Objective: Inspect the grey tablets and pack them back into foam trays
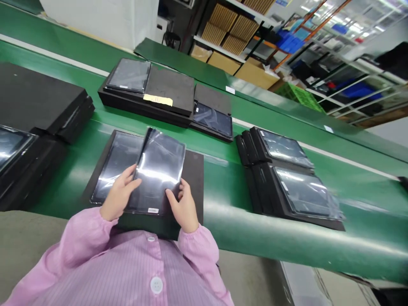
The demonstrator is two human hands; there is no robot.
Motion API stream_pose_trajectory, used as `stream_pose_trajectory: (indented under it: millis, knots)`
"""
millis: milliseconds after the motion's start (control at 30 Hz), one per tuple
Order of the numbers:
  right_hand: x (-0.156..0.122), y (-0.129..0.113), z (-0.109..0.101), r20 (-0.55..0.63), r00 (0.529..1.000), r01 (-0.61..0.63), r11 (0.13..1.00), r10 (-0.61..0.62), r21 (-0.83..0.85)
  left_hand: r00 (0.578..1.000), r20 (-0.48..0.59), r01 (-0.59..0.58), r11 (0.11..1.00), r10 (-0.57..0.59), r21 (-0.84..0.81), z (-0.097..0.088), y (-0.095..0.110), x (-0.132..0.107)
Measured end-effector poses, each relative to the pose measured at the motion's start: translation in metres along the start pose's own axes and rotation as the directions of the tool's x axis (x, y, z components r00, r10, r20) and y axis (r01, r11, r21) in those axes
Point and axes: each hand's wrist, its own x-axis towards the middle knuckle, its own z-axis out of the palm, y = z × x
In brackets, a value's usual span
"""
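Observation:
Between my two hands is a dark, glossy tablet screen panel (159, 170) in clear film, with a small white label on its near edge. My left hand (119, 191) grips its left edge, thumb on top. On the right edge, my right hand (184, 204) has its thumb on the face and its fingers curled at the side. Beneath and to the left, a second screen panel (123, 155) lies on a black foam sheet (195, 182). The held panel looks slightly raised at its far end and overlaps the second one.
Foam stacks with panels stand on the green conveyor belt (223, 191): a large left stack (38, 97), a far stack (172, 87) with a yellow note, and a right stack (264, 191). Behind the belt are a green side rail (204, 70) and shelves with cardboard boxes (223, 63).

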Motion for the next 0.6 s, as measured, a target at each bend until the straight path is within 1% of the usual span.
stream_pose_trajectory:
  millis: [67, 100, 200, 267, 333, 400, 433, 500, 567, 600]
  knots:
    - [0.003, -0.016, 0.018, 0.12, 0.993, -0.031, 0.995, 0.02, 0.093, 0.997, -0.07, 0.039, 0.999, -0.04, -0.019, -0.028, -0.001, 0.002]
    - [0.005, -0.024, 0.026, 0.147, 0.989, -0.022, 0.996, 0.008, 0.088, 0.995, -0.088, 0.046, 0.999, -0.048, -0.03, -0.04, -0.001, 0.002]
    - [0.009, -0.041, 0.044, 0.154, 0.987, 0.049, 0.997, -0.041, -0.051, 0.996, -0.082, -0.021, 0.999, 0.023, 0.028, -0.068, -0.004, 0.004]
    - [0.01, -0.049, 0.05, 0.168, 0.983, 0.1, 0.986, -0.077, -0.133, 0.991, -0.107, -0.063, 0.985, 0.081, 0.158, -0.08, -0.009, 0.007]
    - [0.011, -0.054, 0.052, 0.175, 0.978, 0.145, 0.97, -0.11, -0.198, 0.973, -0.175, -0.074, 0.922, 0.151, 0.381, -0.088, -0.017, 0.012]
    - [0.011, -0.056, 0.053, 0.169, 0.975, 0.184, 0.951, -0.145, -0.248, 0.949, -0.216, -0.062, 0.812, 0.227, 0.58, -0.092, -0.027, 0.017]
    - [0.01, -0.056, 0.054, 0.164, 0.973, 0.201, 0.943, -0.161, -0.267, 0.938, -0.22, -0.069, 0.764, 0.269, 0.642, -0.093, -0.033, 0.02]
    - [0.009, -0.056, 0.056, 0.161, 0.969, 0.228, 0.932, -0.188, -0.281, 0.914, -0.205, -0.118, 0.714, 0.349, 0.69, -0.092, -0.041, 0.023]
    - [0.008, -0.056, 0.059, 0.168, 0.963, 0.25, 0.928, -0.209, -0.276, 0.896, -0.214, -0.148, 0.715, 0.39, 0.683, -0.092, -0.043, 0.025]
    - [0.008, -0.057, 0.059, 0.174, 0.96, 0.259, 0.928, -0.217, -0.27, 0.896, -0.235, -0.134, 0.734, 0.377, 0.665, -0.092, -0.041, 0.026]
